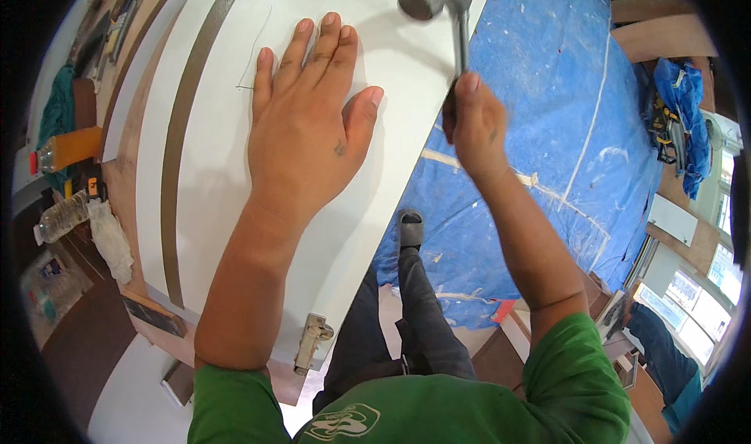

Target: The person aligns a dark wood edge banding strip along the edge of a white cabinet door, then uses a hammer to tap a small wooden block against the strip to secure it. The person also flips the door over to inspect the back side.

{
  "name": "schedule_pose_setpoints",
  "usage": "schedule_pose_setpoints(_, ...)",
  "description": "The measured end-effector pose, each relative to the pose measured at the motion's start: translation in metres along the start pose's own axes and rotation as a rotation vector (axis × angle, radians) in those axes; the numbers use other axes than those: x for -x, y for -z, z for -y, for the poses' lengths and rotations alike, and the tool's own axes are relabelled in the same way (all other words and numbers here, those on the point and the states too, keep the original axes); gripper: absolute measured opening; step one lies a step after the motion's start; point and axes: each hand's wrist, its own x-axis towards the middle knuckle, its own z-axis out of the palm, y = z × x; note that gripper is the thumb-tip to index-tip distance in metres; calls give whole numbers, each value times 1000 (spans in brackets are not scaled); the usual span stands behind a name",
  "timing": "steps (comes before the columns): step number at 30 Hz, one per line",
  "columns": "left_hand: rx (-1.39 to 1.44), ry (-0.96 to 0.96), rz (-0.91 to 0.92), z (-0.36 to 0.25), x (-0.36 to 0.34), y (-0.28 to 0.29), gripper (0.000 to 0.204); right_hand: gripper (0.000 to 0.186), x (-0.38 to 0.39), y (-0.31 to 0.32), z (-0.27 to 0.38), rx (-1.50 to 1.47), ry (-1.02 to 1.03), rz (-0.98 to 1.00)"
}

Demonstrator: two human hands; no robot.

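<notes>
A white panel (211, 201) with a brown strip along its left part lies before me. My left hand (309, 123) rests flat on it, palm down, fingers stretched forward. Thin pencil lines (249, 86) show beside its little finger. My right hand (477, 127) grips a claw hammer (461, 41) by the handle, thumb along the shaft. The metal head is up beyond the hand, over the panel's right edge and apart from my left hand. A metal cabinet hinge (313, 342) is fixed near the panel's close edge.
A blue tarp (540, 131) with white stains covers the floor on the right. Left of the panel are a bottle of orange liquid (69, 148), a clear plastic bottle (62, 217) and hand tools (117, 25). A blue bag with tools (680, 123) stands far right.
</notes>
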Motion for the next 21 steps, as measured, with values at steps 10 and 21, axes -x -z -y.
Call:
schedule_pose_setpoints(10, 16, 18, -8, 1, 2, 0, 56, 51, 47, -7, -3, 7, 77, 114)
schedule_pose_setpoints(21, -11, 8, -54, -1, 2, -3, 52, 55, 8, -2, 8, -5, -29, 11)
